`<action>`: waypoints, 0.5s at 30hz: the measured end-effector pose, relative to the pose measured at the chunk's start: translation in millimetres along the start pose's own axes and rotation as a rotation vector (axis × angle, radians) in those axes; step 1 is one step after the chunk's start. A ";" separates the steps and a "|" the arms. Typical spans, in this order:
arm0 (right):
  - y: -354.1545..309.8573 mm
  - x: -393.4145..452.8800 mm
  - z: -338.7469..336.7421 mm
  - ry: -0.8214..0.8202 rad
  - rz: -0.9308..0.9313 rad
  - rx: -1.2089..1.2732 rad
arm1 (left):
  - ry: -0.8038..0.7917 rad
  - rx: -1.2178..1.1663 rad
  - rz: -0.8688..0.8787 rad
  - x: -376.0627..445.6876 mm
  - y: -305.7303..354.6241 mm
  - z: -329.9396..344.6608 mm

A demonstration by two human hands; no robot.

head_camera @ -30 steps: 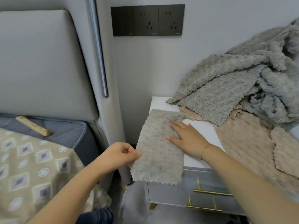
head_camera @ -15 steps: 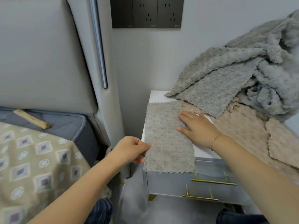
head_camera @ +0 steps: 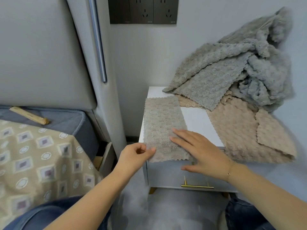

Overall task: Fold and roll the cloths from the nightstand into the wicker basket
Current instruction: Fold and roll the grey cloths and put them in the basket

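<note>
White nightstand [head_camera: 197, 117] beside padded headboard [head_camera: 41, 55]. Folded taupe cloth [head_camera: 163, 127] lying flat along left side of top, near edge overhanging front. Left hand [head_camera: 134, 156] pinching near left corner; right hand [head_camera: 201, 151] flat, fingers straight, pressing right edge. Heaped grey cloths [head_camera: 232, 68] and beige cloths [head_camera: 245, 133] behind.

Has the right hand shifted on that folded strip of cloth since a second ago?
Yes. The right hand has slid toward the near end of the folded grey-beige cloth strip, now over the white nightstand's front edge.
</note>
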State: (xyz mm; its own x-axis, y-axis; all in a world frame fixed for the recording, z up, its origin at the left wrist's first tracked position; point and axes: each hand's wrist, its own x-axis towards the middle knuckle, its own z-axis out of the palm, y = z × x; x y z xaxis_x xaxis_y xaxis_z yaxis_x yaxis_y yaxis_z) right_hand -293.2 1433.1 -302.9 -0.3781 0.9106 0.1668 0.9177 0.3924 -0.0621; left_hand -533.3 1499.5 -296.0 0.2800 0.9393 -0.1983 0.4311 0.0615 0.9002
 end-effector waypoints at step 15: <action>8.2 3.1 17.9 0.377 -0.127 0.035 | 0.144 0.179 0.153 -2.5 -6.9 -6.2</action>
State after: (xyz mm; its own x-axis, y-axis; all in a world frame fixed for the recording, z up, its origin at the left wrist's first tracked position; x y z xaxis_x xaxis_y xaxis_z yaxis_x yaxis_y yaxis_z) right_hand -289.0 1441.4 -320.5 -0.4113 0.7458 0.5240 0.8591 0.5093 -0.0504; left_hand -542.3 1498.8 -299.3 0.2342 0.9722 0.0037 0.5411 -0.1335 0.8303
